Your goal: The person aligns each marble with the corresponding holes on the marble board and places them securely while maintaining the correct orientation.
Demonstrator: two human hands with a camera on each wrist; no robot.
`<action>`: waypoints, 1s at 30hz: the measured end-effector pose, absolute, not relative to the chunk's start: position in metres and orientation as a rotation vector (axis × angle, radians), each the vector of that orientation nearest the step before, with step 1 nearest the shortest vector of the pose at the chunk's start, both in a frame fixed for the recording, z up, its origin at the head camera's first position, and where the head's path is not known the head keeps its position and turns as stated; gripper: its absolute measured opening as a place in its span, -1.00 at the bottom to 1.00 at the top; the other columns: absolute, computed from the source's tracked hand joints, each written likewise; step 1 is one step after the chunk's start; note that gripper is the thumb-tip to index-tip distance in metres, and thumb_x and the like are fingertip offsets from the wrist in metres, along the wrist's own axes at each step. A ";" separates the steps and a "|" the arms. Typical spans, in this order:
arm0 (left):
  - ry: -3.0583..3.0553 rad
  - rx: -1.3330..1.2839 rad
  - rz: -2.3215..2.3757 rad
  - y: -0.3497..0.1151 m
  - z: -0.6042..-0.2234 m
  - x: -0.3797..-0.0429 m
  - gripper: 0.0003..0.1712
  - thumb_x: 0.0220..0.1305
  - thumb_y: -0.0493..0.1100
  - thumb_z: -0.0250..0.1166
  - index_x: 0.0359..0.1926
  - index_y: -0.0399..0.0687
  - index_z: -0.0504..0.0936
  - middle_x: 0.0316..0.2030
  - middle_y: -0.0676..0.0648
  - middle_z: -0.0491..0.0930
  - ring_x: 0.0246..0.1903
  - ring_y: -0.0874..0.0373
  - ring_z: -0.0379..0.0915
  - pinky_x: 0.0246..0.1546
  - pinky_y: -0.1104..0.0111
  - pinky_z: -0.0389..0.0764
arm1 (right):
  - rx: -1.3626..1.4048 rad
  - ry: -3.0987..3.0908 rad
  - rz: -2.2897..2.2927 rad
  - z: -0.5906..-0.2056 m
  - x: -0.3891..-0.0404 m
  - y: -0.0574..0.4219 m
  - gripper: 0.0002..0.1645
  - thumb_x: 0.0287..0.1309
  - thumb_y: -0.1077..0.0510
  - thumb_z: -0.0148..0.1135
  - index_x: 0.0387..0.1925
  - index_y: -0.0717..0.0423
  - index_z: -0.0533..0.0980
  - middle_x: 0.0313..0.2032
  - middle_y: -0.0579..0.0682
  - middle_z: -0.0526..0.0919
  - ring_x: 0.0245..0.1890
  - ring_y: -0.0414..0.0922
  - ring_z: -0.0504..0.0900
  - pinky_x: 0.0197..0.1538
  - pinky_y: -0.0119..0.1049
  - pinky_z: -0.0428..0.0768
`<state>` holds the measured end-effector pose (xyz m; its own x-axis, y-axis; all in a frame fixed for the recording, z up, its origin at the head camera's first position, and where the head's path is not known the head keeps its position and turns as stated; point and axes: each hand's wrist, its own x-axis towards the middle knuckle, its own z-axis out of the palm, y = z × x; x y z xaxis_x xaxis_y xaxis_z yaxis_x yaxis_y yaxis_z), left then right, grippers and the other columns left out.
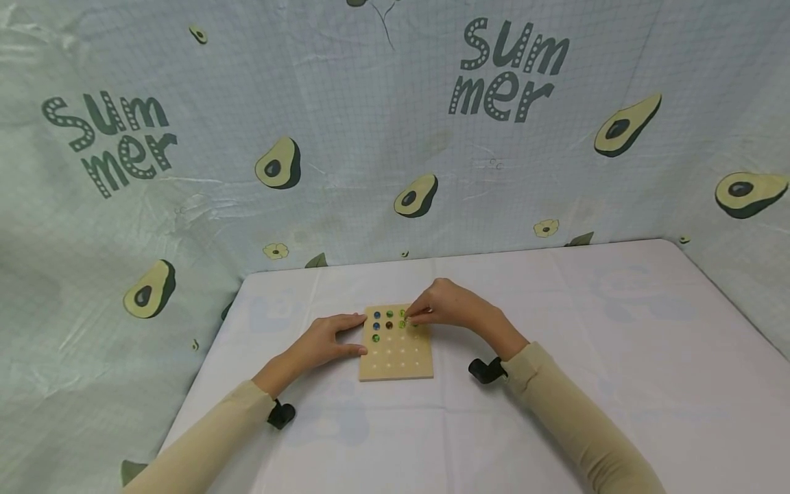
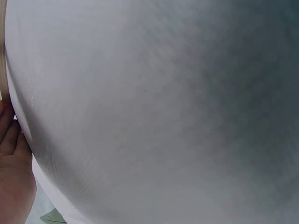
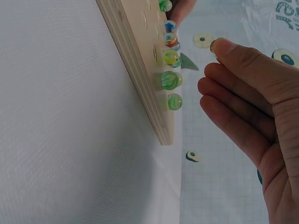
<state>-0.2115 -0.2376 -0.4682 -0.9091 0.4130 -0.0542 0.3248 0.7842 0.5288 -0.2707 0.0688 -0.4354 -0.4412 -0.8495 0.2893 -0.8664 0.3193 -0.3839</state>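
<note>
A square light wooden board (image 1: 396, 372) with rows of shallow hollows lies on the table. Glass marbles sit along its far rows: blue ones at the left, a brown-red marble (image 1: 389, 325) and several green ones. My left hand (image 1: 325, 339) rests at the board's left edge, thumb and fingers spread and touching it. Above the far right part of the board, my right hand (image 1: 449, 304) pinches what looks like a small glass marble, mostly hidden by the fingertips. In the right wrist view, its thumb (image 3: 247, 60) is brought in over curled fingers, beside a green marble (image 3: 171, 80).
A white cloth covers the table (image 1: 555, 384) around the board. Behind it hangs a pale curtain (image 1: 358, 123) printed with avocados and lettering. A black wrist camera (image 1: 485, 371) sits below the right wrist, another (image 1: 281, 415) by the left.
</note>
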 end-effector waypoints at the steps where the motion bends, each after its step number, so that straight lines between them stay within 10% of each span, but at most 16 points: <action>1: 2.807 0.586 0.789 -0.238 -0.468 -0.211 -0.10 0.14 0.18 0.51 0.44 0.00 0.45 0.39 -0.11 0.43 0.43 -0.10 0.28 0.42 0.00 0.34 | 1.645 -2.520 0.767 -0.435 -0.271 0.068 -0.80 0.20 0.12 0.47 -0.17 0.11 0.80 -0.24 -0.08 0.82 -0.30 -0.38 0.75 -0.25 -0.60 0.65; 30: 2.804 0.581 0.795 -0.237 -0.467 -0.211 -0.10 0.13 0.22 0.50 0.44 0.03 0.46 0.39 -0.08 0.44 0.43 -0.09 0.28 0.42 0.01 0.35 | 1.775 -2.542 0.679 -0.442 -0.266 0.040 -0.80 0.25 0.16 0.43 -0.11 0.11 0.78 -0.20 -0.10 0.82 -0.21 -0.35 0.75 -0.16 -0.58 0.65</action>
